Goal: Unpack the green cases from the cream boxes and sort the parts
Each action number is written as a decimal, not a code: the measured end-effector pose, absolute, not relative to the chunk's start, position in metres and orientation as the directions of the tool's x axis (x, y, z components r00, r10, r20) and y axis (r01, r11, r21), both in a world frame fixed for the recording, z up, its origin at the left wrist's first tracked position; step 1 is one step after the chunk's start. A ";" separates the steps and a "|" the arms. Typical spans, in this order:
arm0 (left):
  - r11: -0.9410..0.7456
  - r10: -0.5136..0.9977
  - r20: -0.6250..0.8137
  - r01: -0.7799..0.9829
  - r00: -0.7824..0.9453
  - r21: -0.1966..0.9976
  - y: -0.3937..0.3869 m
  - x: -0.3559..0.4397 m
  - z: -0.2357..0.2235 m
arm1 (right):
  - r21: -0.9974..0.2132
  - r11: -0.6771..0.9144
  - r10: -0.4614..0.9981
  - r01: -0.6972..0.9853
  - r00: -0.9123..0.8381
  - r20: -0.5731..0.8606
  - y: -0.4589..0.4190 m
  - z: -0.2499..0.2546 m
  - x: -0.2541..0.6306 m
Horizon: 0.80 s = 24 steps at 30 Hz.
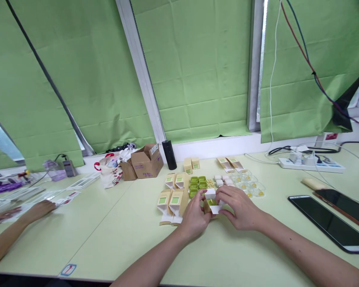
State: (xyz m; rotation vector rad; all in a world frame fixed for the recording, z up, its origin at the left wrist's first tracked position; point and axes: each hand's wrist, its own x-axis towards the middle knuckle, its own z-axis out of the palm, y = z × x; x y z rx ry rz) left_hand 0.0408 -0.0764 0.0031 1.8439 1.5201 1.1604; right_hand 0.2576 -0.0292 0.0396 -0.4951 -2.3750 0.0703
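A small kraft-and-white carton (210, 194) is held between my hands, its white flaps spread and something green showing inside. My left hand (196, 217) wraps round its left side. At the opposite side, the fingers of my right hand (241, 206) pinch by a white flap, partly hiding it. Several kraft cartons with green labels (175, 200) lie just left of my left hand, flaps hanging out. Behind my hands sit several green square cups (198, 182), tiny yellow pieces (210, 183), white pieces (223, 180) and clear domed pieces with yellow centres (247, 182).
More cartons (192, 164) and flattened ones (231, 164) lie farther back. A brown cardboard box (147, 161) and black cylinder (169, 154) stand by the wall. Right are phones (332, 221) and a power strip (311, 164). Another person's hand (40, 211) works at far left.
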 end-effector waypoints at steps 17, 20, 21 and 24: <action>-0.523 0.737 0.603 0.823 0.305 0.223 -0.084 0.041 0.007 | -0.494 0.785 0.618 0.374 -0.409 0.671 -0.028 0.014 0.230; -0.524 0.731 0.597 0.832 0.331 0.180 -0.084 0.041 0.005 | -0.510 0.770 0.635 0.383 -0.389 0.667 -0.025 0.011 0.228; -0.525 0.729 0.596 0.834 0.336 0.172 -0.084 0.041 0.005 | -0.522 0.766 0.641 0.376 -0.383 0.665 -0.024 0.011 0.227; -0.525 0.721 0.605 0.836 0.337 0.161 -0.084 0.040 0.008 | -0.571 0.749 0.663 0.337 -0.362 0.656 -0.023 0.012 0.228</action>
